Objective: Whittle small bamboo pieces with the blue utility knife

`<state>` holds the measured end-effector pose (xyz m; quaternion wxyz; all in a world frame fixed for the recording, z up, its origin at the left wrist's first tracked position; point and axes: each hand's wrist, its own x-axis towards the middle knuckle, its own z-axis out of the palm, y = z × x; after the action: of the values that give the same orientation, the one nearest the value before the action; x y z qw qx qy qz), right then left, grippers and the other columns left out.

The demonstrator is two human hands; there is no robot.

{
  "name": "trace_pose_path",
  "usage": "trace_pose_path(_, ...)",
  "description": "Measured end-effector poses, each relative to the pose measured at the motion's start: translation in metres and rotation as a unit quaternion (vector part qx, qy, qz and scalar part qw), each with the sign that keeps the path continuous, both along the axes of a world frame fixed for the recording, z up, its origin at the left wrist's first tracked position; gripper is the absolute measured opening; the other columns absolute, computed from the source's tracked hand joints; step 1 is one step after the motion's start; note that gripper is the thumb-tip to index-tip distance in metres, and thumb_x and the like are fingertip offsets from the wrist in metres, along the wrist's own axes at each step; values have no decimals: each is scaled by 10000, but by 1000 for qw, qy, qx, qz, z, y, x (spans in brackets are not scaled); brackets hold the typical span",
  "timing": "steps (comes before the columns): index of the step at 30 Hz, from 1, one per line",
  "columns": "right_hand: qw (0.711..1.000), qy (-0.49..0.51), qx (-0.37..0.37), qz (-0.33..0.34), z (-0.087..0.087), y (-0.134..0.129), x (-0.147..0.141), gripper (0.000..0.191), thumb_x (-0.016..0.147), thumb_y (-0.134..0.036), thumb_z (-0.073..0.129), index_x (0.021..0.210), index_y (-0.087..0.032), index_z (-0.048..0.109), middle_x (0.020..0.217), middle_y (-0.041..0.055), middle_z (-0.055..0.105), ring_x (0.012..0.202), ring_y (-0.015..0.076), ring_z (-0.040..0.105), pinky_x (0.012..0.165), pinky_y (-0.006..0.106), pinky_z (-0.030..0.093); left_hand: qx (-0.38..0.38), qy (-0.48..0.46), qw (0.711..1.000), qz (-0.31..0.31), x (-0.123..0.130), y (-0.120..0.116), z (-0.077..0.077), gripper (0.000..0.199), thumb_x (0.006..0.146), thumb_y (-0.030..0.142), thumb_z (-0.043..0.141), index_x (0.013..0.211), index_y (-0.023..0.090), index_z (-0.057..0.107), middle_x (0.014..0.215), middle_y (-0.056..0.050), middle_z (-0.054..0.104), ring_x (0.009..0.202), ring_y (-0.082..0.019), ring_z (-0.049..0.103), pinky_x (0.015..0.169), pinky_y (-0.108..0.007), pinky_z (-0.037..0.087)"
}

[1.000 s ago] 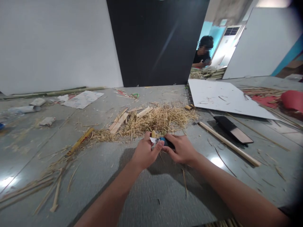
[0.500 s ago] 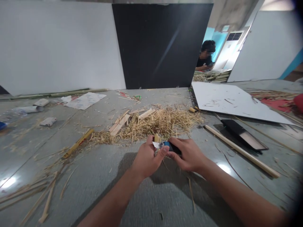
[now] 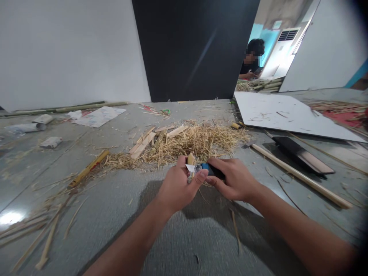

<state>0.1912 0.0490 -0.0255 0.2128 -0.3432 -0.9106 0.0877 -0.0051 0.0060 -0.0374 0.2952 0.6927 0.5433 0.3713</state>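
Observation:
My right hand (image 3: pixel 234 178) is closed around the dark handle of a utility knife (image 3: pixel 214 171) with a blue collar. Its pale, pointed blade faces left, against a small piece of bamboo (image 3: pixel 190 159). My left hand (image 3: pixel 181 186) grips that piece, with the thumb reaching right to the front of the knife. Most of the bamboo piece is hidden by the fingers and blade. Just beyond both hands lies a heap of straw-coloured shavings (image 3: pixel 201 140), with flat wooden strips (image 3: pixel 143 143) on its left side.
A yellow stick (image 3: pixel 89 168) lies to the left. On the right are a long wooden-handled tool (image 3: pixel 299 175) and a black phone-like case (image 3: pixel 301 153). White board (image 3: pixel 287 113) lies behind them; a black panel (image 3: pixel 195 50) stands ahead. Another person (image 3: pixel 253 57) is in the background.
The view has tilted slightly downward, so the background sits higher in the picture. Both hands keep their grips, and the blade stays against the bamboo piece with hardly any shift.

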Motion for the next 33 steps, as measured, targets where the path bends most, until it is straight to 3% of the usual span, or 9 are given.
trace_pose_path(7,1000,23,15,12,-1,0,-1,388,917,-564,426,854,-189,501,631,-8,502,528,126,428,528,280,205,14,9,1000,20,1,-4,5,394,886,606,471,888,218,399,530,66,448,480,-125,439,480,-249,240)
trace_pose_path(15,993,-17,91,-79,1,-3,-3,458,908,-627,384,857,-194,525,671,20,582,532,148,465,530,290,165,43,67,992,99,4,-3,10,444,859,648,483,800,212,420,595,24,526,529,-141,476,500,-257,254)
trace_pose_path(24,972,-45,177,-145,-3,-5,-7,446,902,-618,426,886,-193,561,728,37,650,572,168,538,545,298,162,29,92,987,126,3,1,5,453,852,659,484,756,223,412,593,28,509,529,-151,462,499,-265,251)
trace_pose_path(29,970,-47,163,-172,-5,-11,-14,440,906,-615,424,899,-200,569,754,45,668,578,173,546,543,297,166,15,85,988,131,3,4,3,476,847,681,467,750,217,426,625,18,526,561,-155,482,521,-271,277)
trace_pose_path(33,959,-31,104,-261,-7,-1,-11,458,928,-627,365,867,-211,547,683,43,638,551,172,515,521,282,164,9,83,984,159,3,5,3,501,885,687,371,727,214,418,605,20,489,539,-144,450,522,-276,265)
